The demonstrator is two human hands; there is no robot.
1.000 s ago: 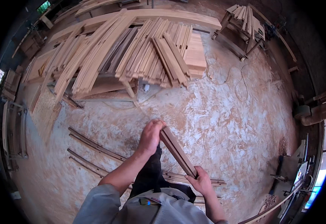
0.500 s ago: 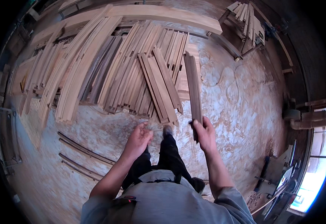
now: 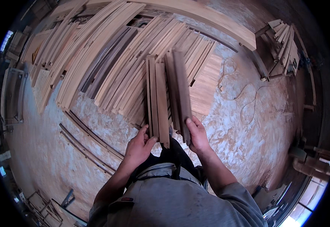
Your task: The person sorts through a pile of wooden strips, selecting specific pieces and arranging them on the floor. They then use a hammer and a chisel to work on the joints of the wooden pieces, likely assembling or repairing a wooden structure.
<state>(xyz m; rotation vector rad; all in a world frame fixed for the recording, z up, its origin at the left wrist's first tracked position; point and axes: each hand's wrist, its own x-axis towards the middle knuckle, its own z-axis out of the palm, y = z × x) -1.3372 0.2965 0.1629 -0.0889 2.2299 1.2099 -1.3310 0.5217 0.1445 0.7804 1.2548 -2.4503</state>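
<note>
My left hand [image 3: 140, 145] is closed at the near end of some brown wooden boards [image 3: 158, 102], thumb and fingers pressed on their left side. My right hand [image 3: 198, 135] grips the near end of a dark brown wooden board [image 3: 181, 90] by its right edge. Another board stands close against the dark one's left side, and a narrow gap parts the two groups. Their far ends reach over a wide row of wooden strips [image 3: 134, 72] on the floor. The undersides of the held boards and some of my fingers are hidden.
Long pale planks [image 3: 100, 49] lie left of the row, and a thick beam [image 3: 210, 19] runs behind it. Thin dark strips [image 3: 87, 149] are on the floor at the left. A stack of offcuts [image 3: 284, 45] stands far right; a cord [image 3: 244, 98] loops across the floor.
My left hand has come forward onto the brown boards, whose near ends are now closer to me and more upright. My right hand has brought the dark board left beside them. The view has turned.
</note>
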